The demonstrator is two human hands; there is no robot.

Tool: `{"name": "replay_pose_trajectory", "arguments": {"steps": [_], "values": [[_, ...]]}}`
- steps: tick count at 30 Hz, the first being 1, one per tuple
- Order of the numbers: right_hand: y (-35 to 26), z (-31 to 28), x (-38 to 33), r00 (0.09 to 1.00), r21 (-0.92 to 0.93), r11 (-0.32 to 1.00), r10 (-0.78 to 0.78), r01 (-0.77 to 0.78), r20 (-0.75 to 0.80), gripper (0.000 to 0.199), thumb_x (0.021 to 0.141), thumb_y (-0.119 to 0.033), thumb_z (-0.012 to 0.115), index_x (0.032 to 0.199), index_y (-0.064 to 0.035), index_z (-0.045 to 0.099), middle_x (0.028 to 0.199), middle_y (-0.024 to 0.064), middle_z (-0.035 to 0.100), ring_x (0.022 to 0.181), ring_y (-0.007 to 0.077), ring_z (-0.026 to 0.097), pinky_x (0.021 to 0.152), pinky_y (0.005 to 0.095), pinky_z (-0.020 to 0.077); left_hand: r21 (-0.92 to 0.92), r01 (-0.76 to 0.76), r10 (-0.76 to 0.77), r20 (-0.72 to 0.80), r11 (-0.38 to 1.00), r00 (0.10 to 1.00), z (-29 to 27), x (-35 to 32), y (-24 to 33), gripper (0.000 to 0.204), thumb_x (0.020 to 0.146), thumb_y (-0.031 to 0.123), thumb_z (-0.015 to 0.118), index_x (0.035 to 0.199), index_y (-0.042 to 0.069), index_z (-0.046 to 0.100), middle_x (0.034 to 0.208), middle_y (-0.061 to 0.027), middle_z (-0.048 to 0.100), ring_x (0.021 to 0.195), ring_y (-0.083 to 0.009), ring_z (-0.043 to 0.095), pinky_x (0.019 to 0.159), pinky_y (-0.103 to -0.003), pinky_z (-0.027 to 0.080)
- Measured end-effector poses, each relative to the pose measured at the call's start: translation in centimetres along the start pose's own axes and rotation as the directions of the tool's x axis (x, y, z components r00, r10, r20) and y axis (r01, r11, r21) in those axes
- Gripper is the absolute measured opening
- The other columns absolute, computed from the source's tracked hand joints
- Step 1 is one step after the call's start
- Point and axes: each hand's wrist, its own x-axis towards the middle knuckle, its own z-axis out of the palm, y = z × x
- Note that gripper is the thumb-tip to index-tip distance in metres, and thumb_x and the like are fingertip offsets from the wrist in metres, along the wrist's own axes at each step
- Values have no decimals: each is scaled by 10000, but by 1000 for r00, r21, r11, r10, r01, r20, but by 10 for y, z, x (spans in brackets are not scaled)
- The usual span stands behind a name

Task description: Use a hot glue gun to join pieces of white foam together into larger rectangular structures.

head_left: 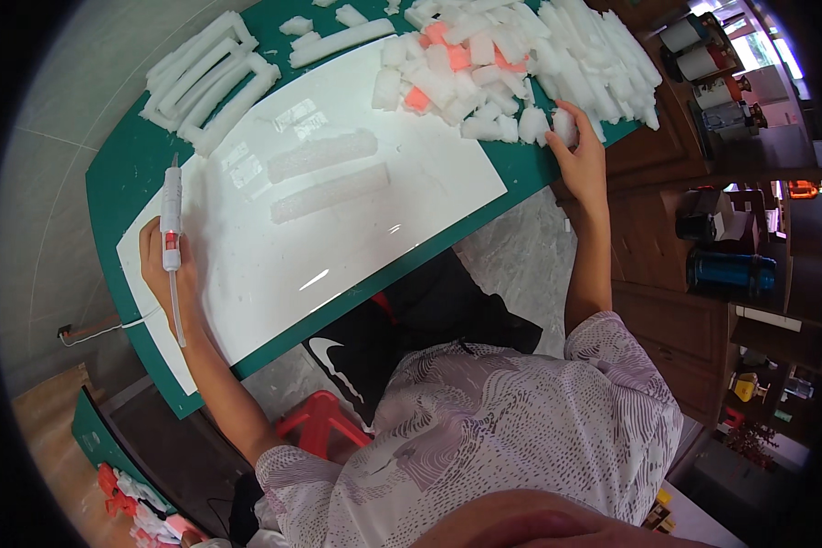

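Nearest, below the near edge of the white board (274,274), a red stool (321,425) is standing partly hidden by the person's patterned shirt (466,420). The board is being supported by a green table (521,173), whose margin is showing around it. Over the board's left end, a white glue gun (172,215) is being held by the left hand (158,260), its fingers being wrapped closely around the body, the nozzle being pointed toward the far side and a pale glue stick (176,310) being left jutting from the rear. A thin white cable (137,321) is running outward past the board's left edge. On the board's middle, two translucent white foam strips (331,194) are lying roughly parallel, slightly apart. Beyond the board's right end, a small foam piece (564,128) is being enclosed by the partly open right hand (583,155), thumb and forefinger being curved at either side; whether it is being gripped or only touched cannot be told. Past the board's far right edge, white and pink foam chunks (484,55) are being heaped against long white strips (594,64). At its far left corner, more foam lengths (212,78) are being kept stacked.
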Motion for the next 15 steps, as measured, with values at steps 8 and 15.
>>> {"name": "replay_pose_trajectory", "arguments": {"steps": [8, 15], "values": [[2, -3, 2, 999, 160, 987, 7, 1, -46, 480, 850, -76, 676, 1320, -116, 586, 1075, 108, 673, 823, 158, 605, 720, 270, 489, 14, -13, 13, -2, 1000, 1000, 1, 1, 0, 266, 811, -25, 681, 1073, -27, 639, 1160, -140, 640, 985, -332, 649, 849, -385, 520], [17, -4, 1, 999, 179, 984, 10, -19, 52, 593, 821, -95, 701, 1393, -124, 548, 1229, 106, 589, 1029, 169, 590, 782, 280, 495, 1, 11, -11, -6, 1000, 1000, 0, -1, 1, 259, 823, -25, 670, 1078, -46, 632, 1166, -147, 637, 984, -336, 650, 865, -378, 517]]}}
